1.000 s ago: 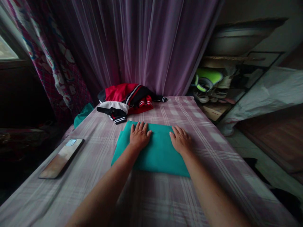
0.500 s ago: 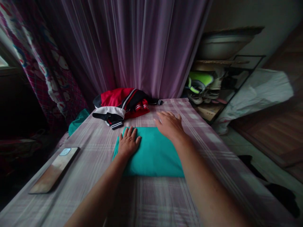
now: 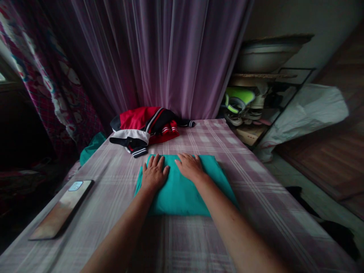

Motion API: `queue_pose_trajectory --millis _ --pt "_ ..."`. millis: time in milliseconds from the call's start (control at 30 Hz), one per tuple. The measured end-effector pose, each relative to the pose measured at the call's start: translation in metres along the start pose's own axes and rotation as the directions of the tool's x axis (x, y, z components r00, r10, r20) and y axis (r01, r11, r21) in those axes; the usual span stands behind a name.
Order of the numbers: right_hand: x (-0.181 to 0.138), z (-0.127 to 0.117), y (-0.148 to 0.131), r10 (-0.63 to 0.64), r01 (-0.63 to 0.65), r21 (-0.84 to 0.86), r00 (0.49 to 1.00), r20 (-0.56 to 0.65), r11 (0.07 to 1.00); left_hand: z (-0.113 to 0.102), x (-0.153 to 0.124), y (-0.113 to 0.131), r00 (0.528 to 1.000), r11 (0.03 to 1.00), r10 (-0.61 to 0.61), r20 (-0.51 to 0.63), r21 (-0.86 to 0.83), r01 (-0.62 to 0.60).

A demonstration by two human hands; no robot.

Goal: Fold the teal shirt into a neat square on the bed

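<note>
A folded teal cloth (image 3: 182,189) lies in the middle of a surface covered with a pink plaid sheet (image 3: 256,197). My left hand (image 3: 154,174) rests flat on the cloth's left part, fingers stretched out. My right hand (image 3: 190,167) lies flat on the cloth just beside the left one, fingers spread. Neither hand holds anything.
A red, black and white garment (image 3: 145,127) is heaped at the far end near the purple curtain (image 3: 170,57). A phone (image 3: 61,210) lies at the left edge. Another teal piece (image 3: 91,148) hangs off the left side. A rack with shoes (image 3: 244,106) stands right.
My right hand came down from above the cloth's far right corner and moved left onto the cloth, close to my left hand. The left hand stayed in place.
</note>
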State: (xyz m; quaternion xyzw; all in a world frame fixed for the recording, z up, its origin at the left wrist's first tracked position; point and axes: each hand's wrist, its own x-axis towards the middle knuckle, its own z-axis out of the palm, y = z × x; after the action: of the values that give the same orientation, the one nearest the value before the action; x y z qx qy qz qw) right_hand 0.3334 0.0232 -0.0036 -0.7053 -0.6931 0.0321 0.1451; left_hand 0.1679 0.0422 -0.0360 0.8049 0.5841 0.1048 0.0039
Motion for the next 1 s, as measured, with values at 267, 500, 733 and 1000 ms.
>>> queue_pose_trajectory --millis 267,500,733,1000 --pt "-0.034 0.003 0.053 0.195 -0.196 -0.145 0.981 -0.022 0.970 0.001 0.000 0.001 1.000 1.000 -0.004 0.005 -0.001 0.004" --pt "-0.037 0.018 0.060 0.199 -0.203 -0.114 0.979 -0.041 0.973 -0.002 0.002 0.001 1.000 1.000 -0.006 0.025 -0.005 0.006" --pt "-0.038 0.018 0.061 0.175 -0.181 -0.090 0.982 -0.077 0.979 -0.025 0.010 0.029 0.999 1.000 -0.006 0.037 0.010 0.006" --pt "-0.039 0.017 0.062 0.179 -0.185 -0.095 0.981 -0.073 0.978 -0.003 0.003 0.074 0.982 0.978 0.187 0.016 -0.096 -0.185"
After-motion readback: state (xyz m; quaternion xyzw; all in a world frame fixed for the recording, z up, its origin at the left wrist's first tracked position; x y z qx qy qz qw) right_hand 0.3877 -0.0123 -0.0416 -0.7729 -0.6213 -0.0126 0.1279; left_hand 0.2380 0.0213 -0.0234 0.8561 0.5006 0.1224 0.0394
